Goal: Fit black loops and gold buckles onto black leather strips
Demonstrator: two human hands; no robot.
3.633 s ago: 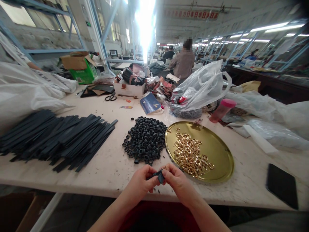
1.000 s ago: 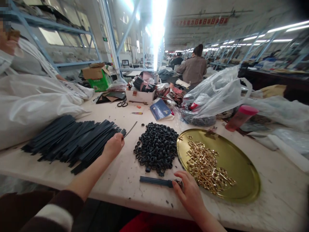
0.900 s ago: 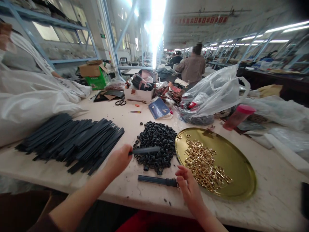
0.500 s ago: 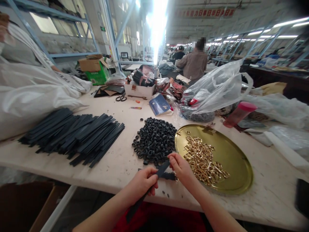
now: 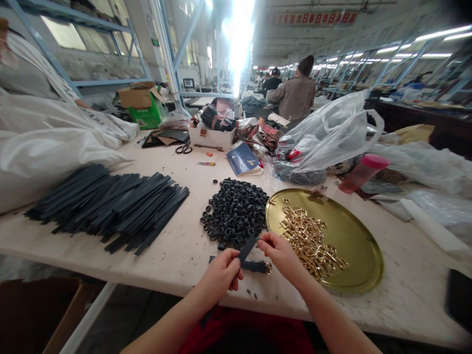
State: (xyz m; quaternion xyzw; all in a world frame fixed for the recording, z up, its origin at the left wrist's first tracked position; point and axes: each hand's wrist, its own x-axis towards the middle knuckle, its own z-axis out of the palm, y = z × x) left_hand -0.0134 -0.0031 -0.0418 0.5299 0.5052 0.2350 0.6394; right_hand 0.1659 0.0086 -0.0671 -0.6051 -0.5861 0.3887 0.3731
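My left hand (image 5: 221,274) pinches a dark strap (image 5: 246,248) near its upper end; the strap slants down past the table edge towards my lap. My right hand (image 5: 280,251) holds its fingertips together at the strap's tip, close to the gold tray; whether it grips anything I cannot make out. Just behind my hands a finished strap with a gold buckle (image 5: 254,266) lies flat on the table. A heap of black loops (image 5: 236,212) sits beyond it. The round gold tray (image 5: 363,250) with several gold buckles (image 5: 311,240) lies to the right. A pile of dark straps (image 5: 110,209) spreads on the left.
Big white bags (image 5: 44,147) lie at the far left, with a clear plastic bag (image 5: 328,135), a pink bottle (image 5: 363,172) and a blue booklet (image 5: 242,160) behind the tray. A dark phone (image 5: 459,297) lies at the right edge. Scissors (image 5: 183,148) and a white box (image 5: 212,137) sit further back. People work in the distance.
My left hand took one strap from the pile and brought it to the front. My right hand laid the finished strap on the table, then met the new strap's tip.
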